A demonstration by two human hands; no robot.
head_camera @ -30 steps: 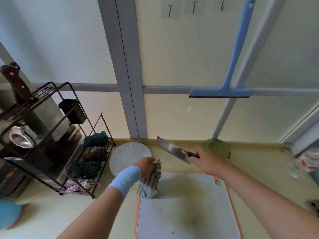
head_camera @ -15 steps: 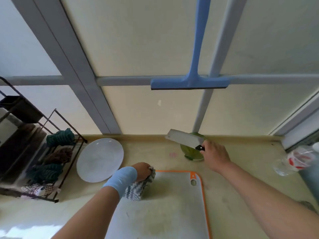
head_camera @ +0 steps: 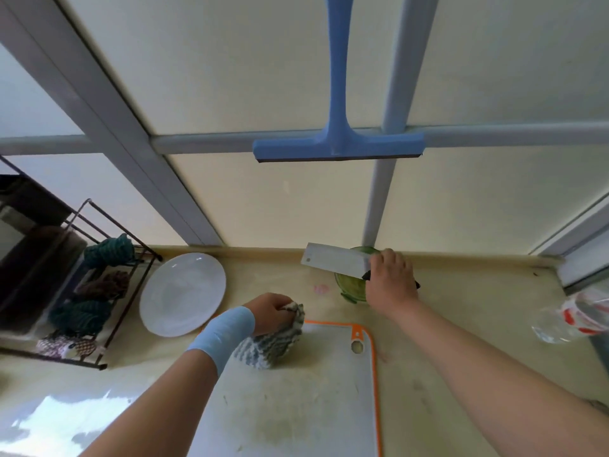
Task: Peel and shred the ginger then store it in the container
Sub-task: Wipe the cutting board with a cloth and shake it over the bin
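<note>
My right hand (head_camera: 390, 281) grips the black handle of a cleaver (head_camera: 334, 264), whose broad blade lies flat over the rim of a green glass container (head_camera: 351, 285) by the wall. My left hand (head_camera: 268, 311), with a blue band on the wrist, clutches a grey-and-white striped cloth (head_camera: 270, 345) on the top left corner of the white, orange-edged cutting board (head_camera: 296, 400). No ginger shows in the view.
A white plate (head_camera: 183, 293) lies left of the board. A dark wire rack (head_camera: 82, 291) with rolled cloths stands at the far left. A blue squeegee (head_camera: 337, 146) hangs on the wall. A clear plastic bag (head_camera: 573, 316) sits at the right edge.
The cleaver went from above the board's far edge rightward to the green container and now lies over its rim. My left hand pressed the cloth lower onto the board. The view shifted right.
</note>
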